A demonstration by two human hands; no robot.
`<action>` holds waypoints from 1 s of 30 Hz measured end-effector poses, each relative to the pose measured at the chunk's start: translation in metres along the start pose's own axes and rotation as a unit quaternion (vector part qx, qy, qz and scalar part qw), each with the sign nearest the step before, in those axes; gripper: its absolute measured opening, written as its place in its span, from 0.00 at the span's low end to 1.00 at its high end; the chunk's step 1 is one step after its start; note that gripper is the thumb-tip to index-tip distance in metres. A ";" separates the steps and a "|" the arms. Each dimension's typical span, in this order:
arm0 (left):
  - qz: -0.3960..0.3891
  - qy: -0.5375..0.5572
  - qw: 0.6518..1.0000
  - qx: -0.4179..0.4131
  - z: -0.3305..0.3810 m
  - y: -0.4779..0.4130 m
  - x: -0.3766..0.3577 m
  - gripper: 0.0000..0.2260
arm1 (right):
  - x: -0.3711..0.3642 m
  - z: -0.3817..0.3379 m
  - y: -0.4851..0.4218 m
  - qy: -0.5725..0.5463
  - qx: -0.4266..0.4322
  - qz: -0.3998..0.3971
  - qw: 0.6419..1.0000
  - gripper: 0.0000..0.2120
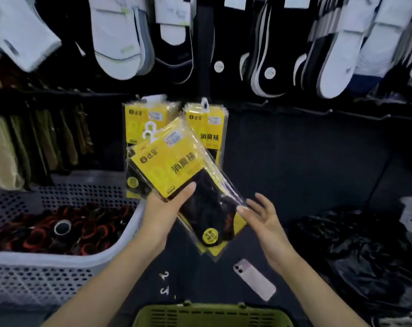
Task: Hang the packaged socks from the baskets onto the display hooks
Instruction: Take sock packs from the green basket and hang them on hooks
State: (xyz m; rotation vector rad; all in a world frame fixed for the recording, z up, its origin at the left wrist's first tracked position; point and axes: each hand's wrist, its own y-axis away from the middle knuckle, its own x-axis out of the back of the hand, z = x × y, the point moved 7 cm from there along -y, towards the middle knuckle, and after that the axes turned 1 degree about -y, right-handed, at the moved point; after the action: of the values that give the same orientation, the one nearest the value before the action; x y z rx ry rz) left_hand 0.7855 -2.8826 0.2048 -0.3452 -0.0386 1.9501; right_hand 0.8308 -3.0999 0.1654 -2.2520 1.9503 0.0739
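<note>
While the left hand (163, 213) grips a fanned stack of yellow sock packs (176, 166) by its lower edge, thumb across the front, the right hand (259, 217) is spread open, fingertips just touching the stack's right edge. Head view only: stack tilted, white hanger tabs (149, 132) pointing up-left, near two yellow packs already hung (206, 128) on the dark display. Green basket (212, 315) at bottom edge; grey basket (65, 258) left; phone (254, 279) on floor. Judgement: peel off one pack by its tab, square it upright, thread onto hook. Hook itself not discernible.
</note>
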 end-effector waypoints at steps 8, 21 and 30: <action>-0.048 -0.122 0.991 0.002 -0.006 -0.028 0.034 0.24 | -0.081 -0.073 -0.030 0.085 0.166 -0.085 0.979 0.31; 0.000 -0.089 0.991 -0.098 0.005 -0.042 0.063 0.19 | -0.107 -0.049 -0.048 0.007 0.087 -0.075 0.993 0.09; 0.065 -0.075 0.986 -0.131 0.012 -0.058 0.086 0.27 | -0.053 -0.099 -0.081 -0.015 0.146 0.075 0.986 0.05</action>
State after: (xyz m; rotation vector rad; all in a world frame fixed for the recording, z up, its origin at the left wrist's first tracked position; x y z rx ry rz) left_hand 0.8038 -2.7803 0.2081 -0.3791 -0.3820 2.1010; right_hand 0.8964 -3.0519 0.2776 -1.9085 1.9643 -0.1495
